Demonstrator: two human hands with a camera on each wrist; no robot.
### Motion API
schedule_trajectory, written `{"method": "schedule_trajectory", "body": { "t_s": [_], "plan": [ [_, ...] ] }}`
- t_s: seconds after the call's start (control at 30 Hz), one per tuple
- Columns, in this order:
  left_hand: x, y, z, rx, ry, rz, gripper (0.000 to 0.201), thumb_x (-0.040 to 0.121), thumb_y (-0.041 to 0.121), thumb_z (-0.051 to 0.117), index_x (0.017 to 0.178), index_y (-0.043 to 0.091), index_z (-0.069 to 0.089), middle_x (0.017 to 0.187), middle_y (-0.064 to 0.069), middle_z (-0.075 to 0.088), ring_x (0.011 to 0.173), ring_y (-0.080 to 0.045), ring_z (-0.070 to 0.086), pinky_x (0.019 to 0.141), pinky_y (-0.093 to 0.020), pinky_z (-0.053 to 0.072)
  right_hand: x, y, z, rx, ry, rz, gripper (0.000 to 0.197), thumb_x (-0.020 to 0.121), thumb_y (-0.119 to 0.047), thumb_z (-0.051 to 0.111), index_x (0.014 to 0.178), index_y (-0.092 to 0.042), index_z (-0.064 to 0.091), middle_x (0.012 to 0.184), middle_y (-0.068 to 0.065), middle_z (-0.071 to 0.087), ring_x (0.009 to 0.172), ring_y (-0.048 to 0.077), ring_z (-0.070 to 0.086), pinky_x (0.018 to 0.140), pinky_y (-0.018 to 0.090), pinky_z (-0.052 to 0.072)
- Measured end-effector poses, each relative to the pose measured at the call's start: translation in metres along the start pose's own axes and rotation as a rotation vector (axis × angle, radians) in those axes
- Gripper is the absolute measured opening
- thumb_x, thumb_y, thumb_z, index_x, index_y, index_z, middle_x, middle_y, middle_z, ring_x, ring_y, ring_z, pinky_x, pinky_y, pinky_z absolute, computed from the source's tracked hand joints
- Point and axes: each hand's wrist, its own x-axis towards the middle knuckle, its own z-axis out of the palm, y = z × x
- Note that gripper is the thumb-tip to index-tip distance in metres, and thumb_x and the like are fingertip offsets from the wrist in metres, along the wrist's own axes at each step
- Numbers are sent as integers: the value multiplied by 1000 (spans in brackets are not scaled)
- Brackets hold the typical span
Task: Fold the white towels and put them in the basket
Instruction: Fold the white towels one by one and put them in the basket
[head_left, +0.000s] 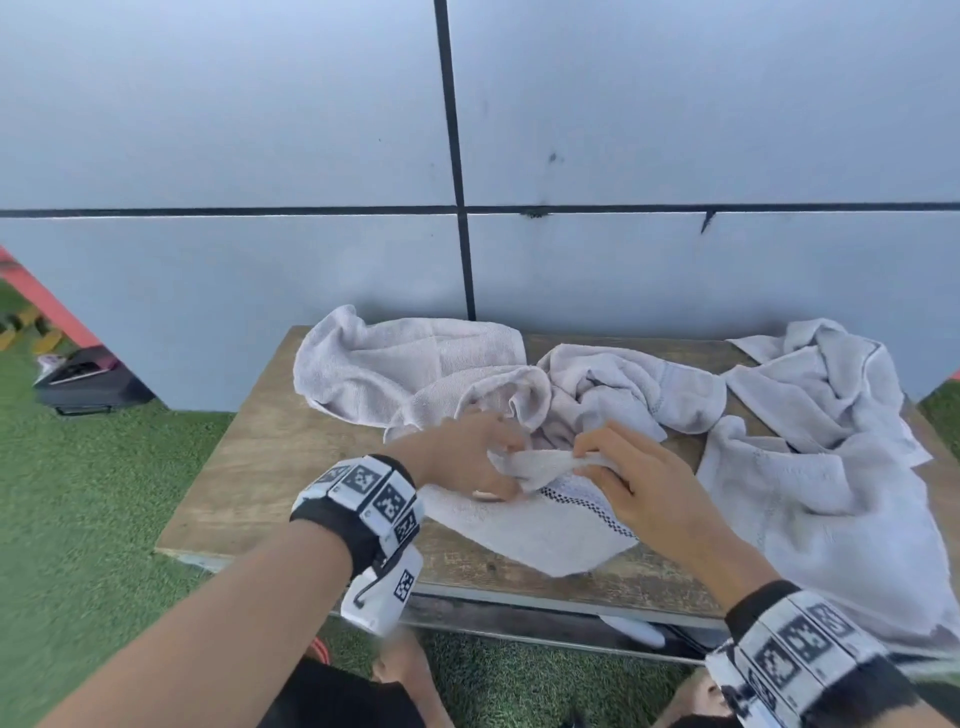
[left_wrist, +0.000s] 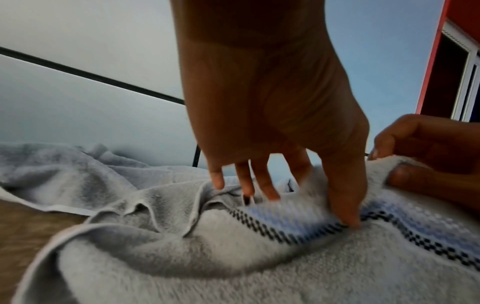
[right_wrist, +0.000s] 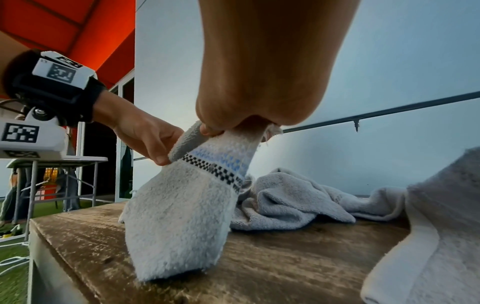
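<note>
A white towel with a black checkered band (head_left: 540, 530) lies at the front of the wooden table (head_left: 270, 467). Both hands lift its upper edge. My left hand (head_left: 506, 467) pinches the edge between thumb and fingers, as the right wrist view shows for the left hand (right_wrist: 161, 158). My right hand (head_left: 587, 460) pinches the same edge a little to the right, bunching the checkered towel (right_wrist: 182, 216) below it. In the left wrist view my thumb (left_wrist: 348, 205) presses into the towel's band (left_wrist: 285, 226). No basket is in view.
Three more crumpled white towels lie on the table: back left (head_left: 405, 364), middle (head_left: 623, 395), and right (head_left: 810, 467), which hangs over the front edge. A grey panelled wall stands right behind. Green turf surrounds the table, with a black case (head_left: 88, 379) at the left.
</note>
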Motion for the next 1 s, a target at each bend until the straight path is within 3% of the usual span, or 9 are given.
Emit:
{"method": "schedule_trajectory", "body": {
  "t_s": [0.13, 0.23, 0.33, 0.5, 0.6, 0.7, 0.8, 0.87, 1.0],
  "plan": [
    [-23, -9, -8, 7, 213, 42, 39, 71, 45, 82, 70, 10, 63, 98, 12, 56, 101, -13, 45, 97, -37, 36, 13, -7, 5, 89, -150, 98, 15, 97, -29, 57, 109, -34, 50, 101, -23, 49, 83, -1, 51, 63, 14, 37],
    [-41, -21, -13, 8, 191, -32, 38, 72, 42, 82, 65, 11, 60, 77, 2, 58, 76, -12, 52, 72, -29, 42, 20, -8, 14, 22, -200, 116, 6, 96, -24, 55, 102, -25, 56, 91, -17, 49, 83, 0, 45, 62, 18, 32],
    [-53, -42, -11, -52, 119, -139, 46, 79, 32, 75, 55, 17, 39, 52, 7, 36, 48, -10, 33, 53, -27, 29, 28, -8, 19, -39, -241, 246, 12, 96, -38, 54, 90, -27, 54, 80, -10, 57, 75, 6, 51, 59, 23, 40],
    [-53, -70, -8, 15, 112, -246, 36, 86, 37, 70, 64, 20, 48, 62, 9, 50, 55, -7, 42, 56, -25, 33, 49, 3, 28, 108, -290, 394, 23, 95, -33, 61, 80, -15, 58, 71, 3, 59, 73, 22, 57, 59, 28, 36],
    [-43, -79, -1, -60, 201, -250, 31, 90, 31, 65, 67, 17, 52, 68, -3, 59, 57, -9, 46, 58, -27, 37, 63, 7, 32, 180, -321, 449, 13, 96, -21, 58, 91, -9, 62, 72, -1, 57, 66, 14, 52, 58, 25, 35],
    [-28, -84, 11, -104, 285, -207, 33, 95, 30, 62, 65, 19, 54, 88, -11, 58, 66, -11, 49, 64, -26, 40, 72, 10, 38, 212, -250, 481, 20, 94, -17, 59, 87, 2, 61, 66, 8, 55, 58, 14, 44, 56, 29, 34],
    [-11, -81, 23, -112, 323, -206, 30, 93, 46, 57, 66, 33, 57, 100, -5, 51, 98, -15, 52, 86, -37, 46, 74, 12, 42, 206, -150, 466, 15, 92, -20, 63, 82, -8, 64, 65, 2, 60, 55, 7, 48, 52, 19, 34],
    [1, -79, 29, -39, 331, -269, 30, 93, 50, 50, 65, 39, 52, 95, -1, 51, 102, -23, 53, 88, -44, 45, 74, 14, 44, 210, -100, 462, 14, 91, -22, 65, 80, -13, 66, 58, -6, 56, 51, 4, 50, 50, 16, 34],
    [8, -79, 26, -33, 412, -327, 30, 98, 35, 50, 84, 11, 64, 89, -3, 56, 84, -26, 58, 76, -41, 49, 78, 19, 58, 173, -59, 473, 15, 91, -24, 66, 79, -16, 68, 61, -8, 59, 57, 5, 52, 55, 17, 32]
  ]
}}
